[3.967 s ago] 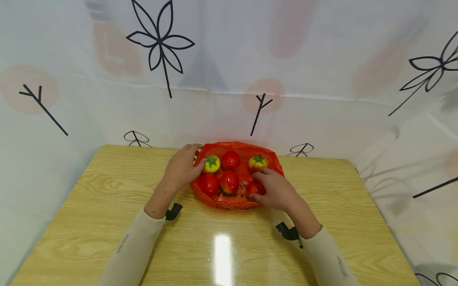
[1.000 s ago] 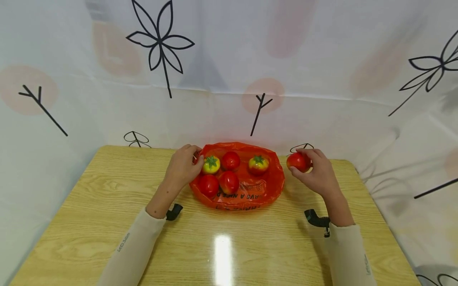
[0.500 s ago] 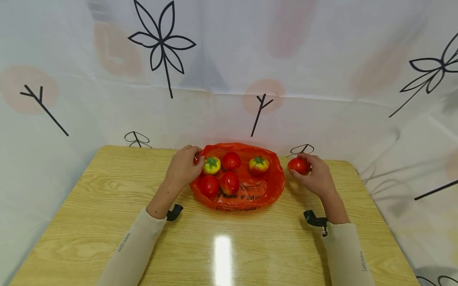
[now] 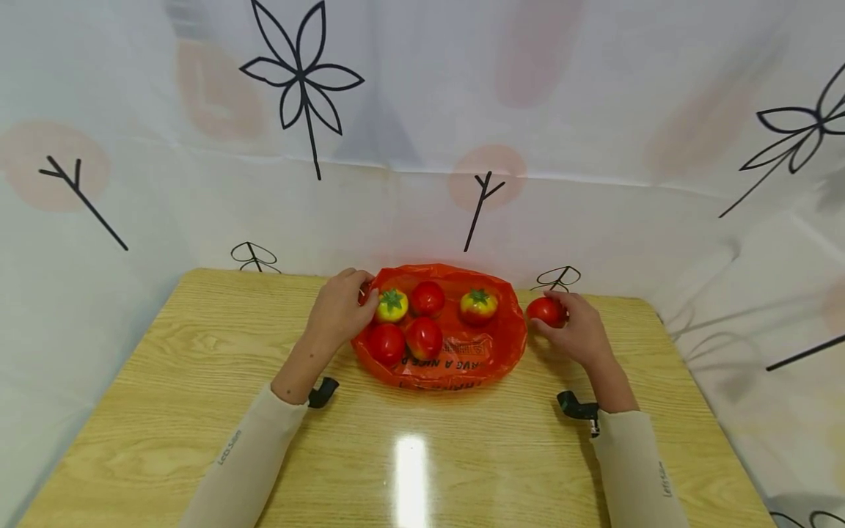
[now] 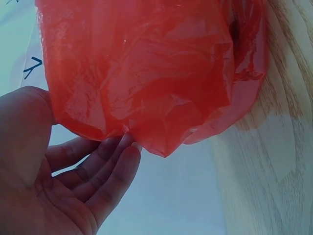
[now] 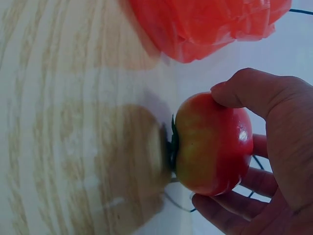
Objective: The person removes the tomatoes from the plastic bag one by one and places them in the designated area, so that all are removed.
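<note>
A red plastic bag (image 4: 502, 359) lies with its mouth spread wide on the table. Inside are several toy tomatoes, among them a red tomato (image 4: 427, 298) and a yellow-and-red tomato (image 4: 478, 306) with a green leafy top. My left hand (image 4: 338, 308) pinches the bag's left rim; in the left wrist view its fingertips (image 5: 128, 147) meet the bag's edge. To the right of the bag, my right hand (image 4: 581, 330) grips a tomato (image 6: 215, 144) between thumb and fingers. That tomato's green stem end points down, close over the tabletop.
The wooden table (image 4: 422, 455) runs back to a white cloth backdrop (image 4: 594, 191) with printed flowers. Black wrist mounts (image 4: 577, 405) stick out below both wrists.
My right hand has taken a tomato out of the bag's right side, carried it rightward and then lowered it slightly toward the table. The left hand has stayed at the bag's rim.
</note>
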Tool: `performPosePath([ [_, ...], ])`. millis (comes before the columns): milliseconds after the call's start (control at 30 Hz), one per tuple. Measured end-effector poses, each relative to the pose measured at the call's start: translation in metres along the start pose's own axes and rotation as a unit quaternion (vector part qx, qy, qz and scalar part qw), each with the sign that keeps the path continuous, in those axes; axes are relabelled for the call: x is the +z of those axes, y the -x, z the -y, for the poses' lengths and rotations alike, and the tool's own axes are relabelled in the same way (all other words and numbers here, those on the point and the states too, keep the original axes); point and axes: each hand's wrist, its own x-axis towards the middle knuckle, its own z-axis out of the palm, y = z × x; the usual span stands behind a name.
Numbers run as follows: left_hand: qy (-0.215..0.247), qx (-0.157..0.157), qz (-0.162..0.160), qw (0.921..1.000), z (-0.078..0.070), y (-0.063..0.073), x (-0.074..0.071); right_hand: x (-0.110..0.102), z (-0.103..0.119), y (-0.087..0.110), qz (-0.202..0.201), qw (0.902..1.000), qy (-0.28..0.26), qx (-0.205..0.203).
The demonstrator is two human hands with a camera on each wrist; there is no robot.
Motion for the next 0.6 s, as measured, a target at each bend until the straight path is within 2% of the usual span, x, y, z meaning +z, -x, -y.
performPosePath([
  [600, -0.002, 0.001, 0.001, 1.0000, -0.0018, 0.0003, -0.0011, 0.0023, -0.0041, -0.0022, 0.014, 0.9998, 0.008, -0.012],
])
